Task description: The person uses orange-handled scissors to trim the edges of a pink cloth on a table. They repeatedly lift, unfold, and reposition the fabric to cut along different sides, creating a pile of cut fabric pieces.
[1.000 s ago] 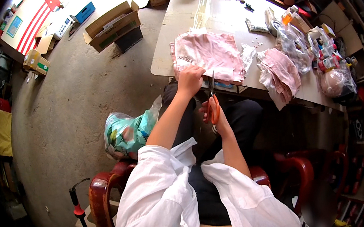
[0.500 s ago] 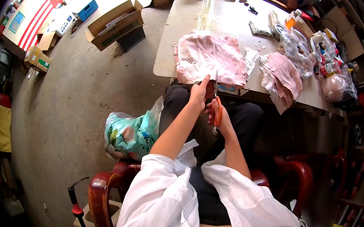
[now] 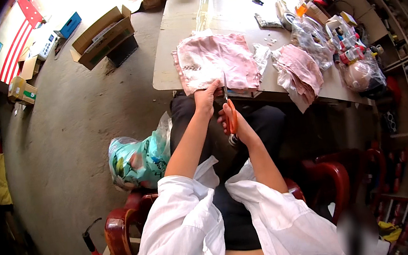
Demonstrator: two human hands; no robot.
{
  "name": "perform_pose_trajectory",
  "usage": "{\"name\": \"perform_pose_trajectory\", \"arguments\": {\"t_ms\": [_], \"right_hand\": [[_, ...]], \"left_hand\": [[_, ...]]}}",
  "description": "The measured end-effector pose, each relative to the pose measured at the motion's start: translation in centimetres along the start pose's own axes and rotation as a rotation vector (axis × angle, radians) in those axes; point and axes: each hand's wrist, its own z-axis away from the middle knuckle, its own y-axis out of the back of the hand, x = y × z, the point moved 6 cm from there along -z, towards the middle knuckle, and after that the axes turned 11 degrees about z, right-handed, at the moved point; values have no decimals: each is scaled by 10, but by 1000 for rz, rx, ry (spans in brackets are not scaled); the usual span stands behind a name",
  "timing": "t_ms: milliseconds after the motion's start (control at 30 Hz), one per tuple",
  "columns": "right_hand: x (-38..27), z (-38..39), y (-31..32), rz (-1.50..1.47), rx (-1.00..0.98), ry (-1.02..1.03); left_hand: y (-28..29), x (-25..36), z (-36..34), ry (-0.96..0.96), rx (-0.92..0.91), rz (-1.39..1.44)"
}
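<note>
A pile of pink cloth with a pale textured patch on its left lies over the table's near edge. At that edge my left hand pinches the cloth's border between thumb and fingers. My right hand grips orange-handled scissors, fingers closed around the handles. Their blades point away from me and lie against the cloth, just right of my left thumb. Whether the blades are parted is hard to make out.
Right of the pile, another bundle of pink cloth hangs over the edge of the white table. Clear bags and bottles crowd behind it. A green printed plastic bag stands left of my legs; a cardboard box sits farther off.
The whole scene has shifted left in the picture as my head turned. My left hand keeps the cloth's edge, and the scissors' blades now lie more visibly over the cloth.
</note>
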Motion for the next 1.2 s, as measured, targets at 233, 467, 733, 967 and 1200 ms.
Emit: {"name": "perform_pose_trajectory", "arguments": {"t_ms": [233,467,733,967,1200], "right_hand": [[-3,-10,4,9,-50,-13],[8,-26,8,10,-68,-38],[5,-14,5,68,24,-95],[5,-21,6,271,114,53],[17,-21,9,188,123,-23]], "left_hand": [[6,-10,-3,209,-45,50],[-2,-5,8,250,-41,98],[-4,-4,11,236,-30,13],[2,-11,4,315,-40,112],[4,-16,5,338,-21,35]]}}
